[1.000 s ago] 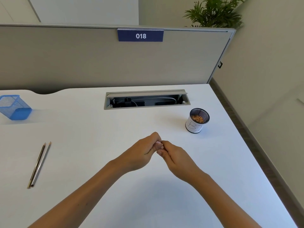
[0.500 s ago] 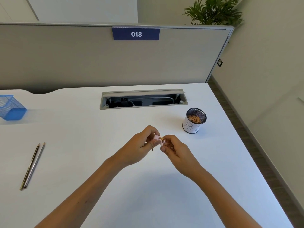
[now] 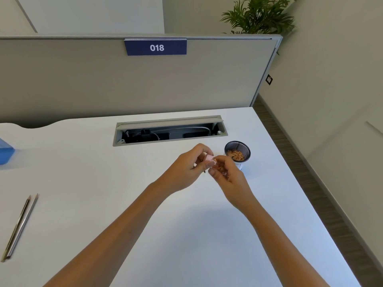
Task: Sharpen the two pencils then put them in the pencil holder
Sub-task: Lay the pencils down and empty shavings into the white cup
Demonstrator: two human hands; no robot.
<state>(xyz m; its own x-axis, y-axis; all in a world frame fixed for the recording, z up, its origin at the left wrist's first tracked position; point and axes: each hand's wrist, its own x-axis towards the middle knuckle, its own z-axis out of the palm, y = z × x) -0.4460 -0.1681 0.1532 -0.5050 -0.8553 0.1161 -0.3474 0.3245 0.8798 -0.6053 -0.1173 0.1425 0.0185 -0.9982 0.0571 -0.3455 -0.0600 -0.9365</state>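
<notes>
Two pencils (image 3: 19,225) lie side by side on the white desk (image 3: 103,183) at the far left, tips pointing away from me. My left hand (image 3: 190,164) pinches a small pink sharpener (image 3: 209,158) over the middle of the desk. My right hand (image 3: 227,176) touches the sharpener's right end, its curled fingers holding what looks like shavings. Both hands are just left of a small mesh cup (image 3: 237,154) with wood shavings inside. The blue mesh pencil holder (image 3: 5,151) is cut off by the left edge of the view.
An open cable tray (image 3: 169,130) is set into the desk behind my hands. A grey partition (image 3: 103,79) with a "018" sign closes the far side. The desk's right edge drops to a dark floor strip (image 3: 310,183).
My hands have moved forward and right toward the mesh cup. They have parted slightly, so the pink sharpener now shows between the fingers. The pencils have not moved.
</notes>
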